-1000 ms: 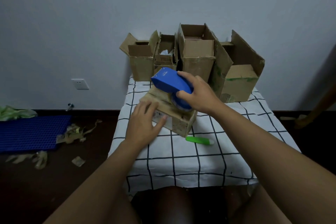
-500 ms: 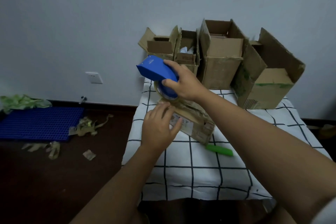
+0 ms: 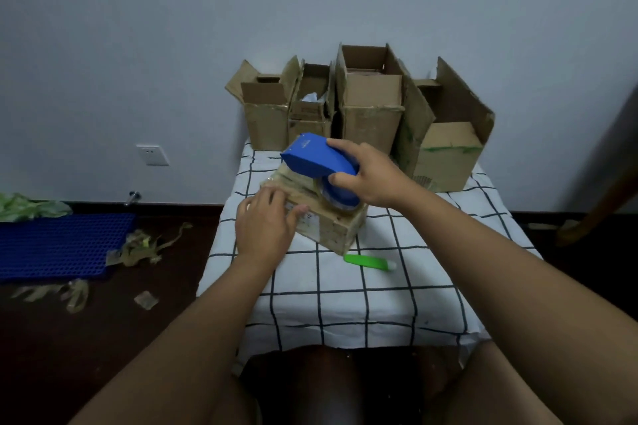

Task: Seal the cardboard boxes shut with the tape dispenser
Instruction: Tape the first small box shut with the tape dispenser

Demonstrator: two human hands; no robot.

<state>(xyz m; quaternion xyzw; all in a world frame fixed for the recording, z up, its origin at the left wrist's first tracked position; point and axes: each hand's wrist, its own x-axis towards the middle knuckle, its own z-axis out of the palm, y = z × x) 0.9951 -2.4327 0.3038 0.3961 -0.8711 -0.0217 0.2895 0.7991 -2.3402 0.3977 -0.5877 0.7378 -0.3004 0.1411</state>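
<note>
A small closed cardboard box (image 3: 333, 229) lies tilted in the middle of the table (image 3: 345, 300), which wears a white cloth with a black grid. My right hand (image 3: 367, 178) grips a blue tape dispenser (image 3: 319, 160) and holds it down on the box's top, its tape roll touching the cardboard. Flat on the box's near left corner rests my left hand (image 3: 267, 229), fingers straight. A strip of clear tape shows on the box top under the dispenser.
Several open cardboard boxes (image 3: 371, 107) stand along the table's back edge against the wall. A green utility knife (image 3: 367, 261) lies on the cloth just in front of the small box. On the floor to the left are a blue plastic mat (image 3: 58, 245) and tape scraps (image 3: 138, 248).
The dispenser went from the box top out to its far left end and now sits back over the top. My left hand stays pressed on the box's near left corner.
</note>
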